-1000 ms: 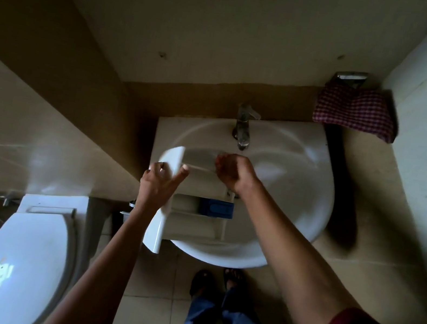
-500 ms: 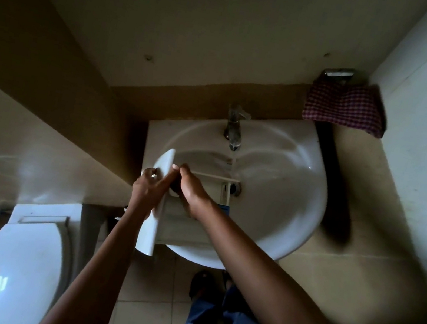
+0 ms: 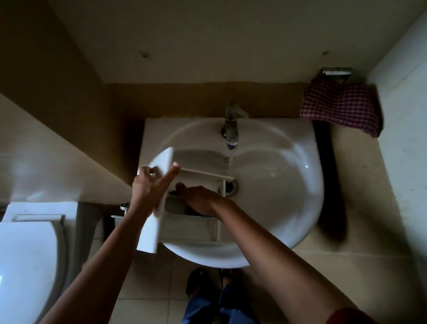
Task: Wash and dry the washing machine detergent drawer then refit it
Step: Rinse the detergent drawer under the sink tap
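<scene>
On the head camera, the drawer (image 3: 189, 227) lies across the left half of the sink (image 3: 289, 181), its front panel jutting past the sink's left rim. My left hand (image 3: 148, 187) is clamped on that panel, and my right hand (image 3: 200, 199) reaches into a middle compartment, where I cannot tell if its fingers are flat or pinching. I judge it light, stiff plastic, slick when wet, best held with 2 hands by panel and side wall; there is open room over the sink's right half.
</scene>
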Available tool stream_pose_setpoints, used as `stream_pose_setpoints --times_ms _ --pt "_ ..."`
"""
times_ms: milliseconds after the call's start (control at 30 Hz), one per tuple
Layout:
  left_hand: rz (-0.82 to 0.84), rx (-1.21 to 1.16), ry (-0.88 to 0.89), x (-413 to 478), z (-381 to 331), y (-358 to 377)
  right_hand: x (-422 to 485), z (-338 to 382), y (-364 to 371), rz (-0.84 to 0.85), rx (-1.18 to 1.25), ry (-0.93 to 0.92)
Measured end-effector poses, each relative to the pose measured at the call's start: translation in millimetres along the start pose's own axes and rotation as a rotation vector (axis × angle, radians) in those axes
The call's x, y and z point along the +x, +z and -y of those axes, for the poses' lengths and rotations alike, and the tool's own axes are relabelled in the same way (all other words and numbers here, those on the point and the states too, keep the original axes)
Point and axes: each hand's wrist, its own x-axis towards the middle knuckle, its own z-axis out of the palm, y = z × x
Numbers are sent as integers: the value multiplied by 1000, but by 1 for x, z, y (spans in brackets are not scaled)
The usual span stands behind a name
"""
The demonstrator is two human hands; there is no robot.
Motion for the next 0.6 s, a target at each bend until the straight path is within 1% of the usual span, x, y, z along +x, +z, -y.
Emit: stream_pose_setpoints --times_ms 100,167,200,267,300,367,433,500,600 --pt "-10 23 15 0 1 0 -5 -19 -13 -51 -136 134" --pt "-6 37 28 0 0 1 -10 -28 -19 -68 -174 233" --pt "-4 48 33 1 -1 2 -10 -30 -18 -90 -112 247" --pt "-6 60 34 2 -3 4 -7 -25 -13 -107 -73 229" --pt "-5 67 30 3 -4 4 2 -22 -9 -91 -40 236" --pt "3 87 16 3 -6 5 24 -23 -3 -113 -25 203" --pt "2 106 13 4 -8 6 29 -10 1 -55 72 157" --pt "-17 123 10 4 -9 6 14 12 3 -57 46 37" --pt "-11 113 -7 4 -7 4 2 9 7 -37 -31 -135"
